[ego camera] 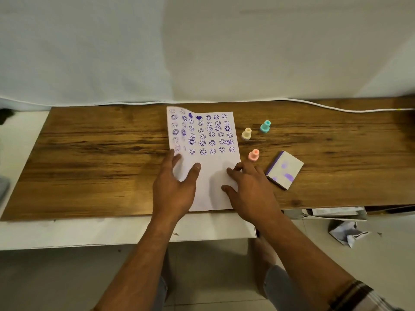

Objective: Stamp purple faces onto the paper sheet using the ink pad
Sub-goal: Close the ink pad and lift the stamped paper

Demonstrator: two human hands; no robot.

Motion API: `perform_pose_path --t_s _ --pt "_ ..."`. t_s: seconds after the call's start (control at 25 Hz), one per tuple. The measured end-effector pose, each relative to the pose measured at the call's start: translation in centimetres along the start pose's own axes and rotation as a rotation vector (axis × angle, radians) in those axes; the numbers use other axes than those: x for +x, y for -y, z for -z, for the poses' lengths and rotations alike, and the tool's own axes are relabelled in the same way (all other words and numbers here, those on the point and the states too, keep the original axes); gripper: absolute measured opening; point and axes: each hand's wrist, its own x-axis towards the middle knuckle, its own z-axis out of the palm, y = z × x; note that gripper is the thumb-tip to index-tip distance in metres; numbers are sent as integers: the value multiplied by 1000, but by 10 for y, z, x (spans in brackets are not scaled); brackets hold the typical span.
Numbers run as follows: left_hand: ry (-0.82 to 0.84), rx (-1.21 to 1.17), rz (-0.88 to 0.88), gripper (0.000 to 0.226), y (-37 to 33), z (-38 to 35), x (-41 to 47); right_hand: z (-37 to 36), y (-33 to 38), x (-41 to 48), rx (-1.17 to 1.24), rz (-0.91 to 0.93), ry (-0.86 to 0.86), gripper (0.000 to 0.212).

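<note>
Wooden tabletop [89, 153]: fingers [197, 168] press paper sheet [211, 176].

Bare forearms, two bare hands: left hand [173, 187], right hand [251, 189].
Dark-and-pale plaid cloth sleeve [359, 297] well above the right wrist; grey-blue trouser knee [280, 286] and bare foot [265, 254] below.

No words, brand names or numbers can be read anywhere here. The only marks are stamped signs on the paper sheet [208, 167]: rows of small purple smiley faces [203, 136] filling its far half, toward twelve o'clock, some crisp, some smudged or doubled. Near the sheet's top edge sit two solid purple blots, one shaped like a heart [199, 117]. At about three o'clock from the sheet, the ink pad [284, 170] carries purple smears on its pale cover but no legible label.
</note>
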Motion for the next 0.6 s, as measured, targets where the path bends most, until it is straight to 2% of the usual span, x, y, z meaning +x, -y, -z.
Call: perform_pose_path --t_s 0.08,0.16,0.28,0.4,0.6 --pt "-33 -282 116 66 0 4 8 0 -1 0 9 -2 12 55" --pt "-38 -411 261 53 6 8 17 0 -2 0 17 4 18 55" --pt "-66 -214 295 26 19 13 24 -2 -5 1 17 9 9 53" --pt "-88 -94 248 24 26 15 25 -2 -5 0 59 -10 -9 51" --pt "-83 -266 265 19 31 25 33 4 1 3 346 -234 -114 50"
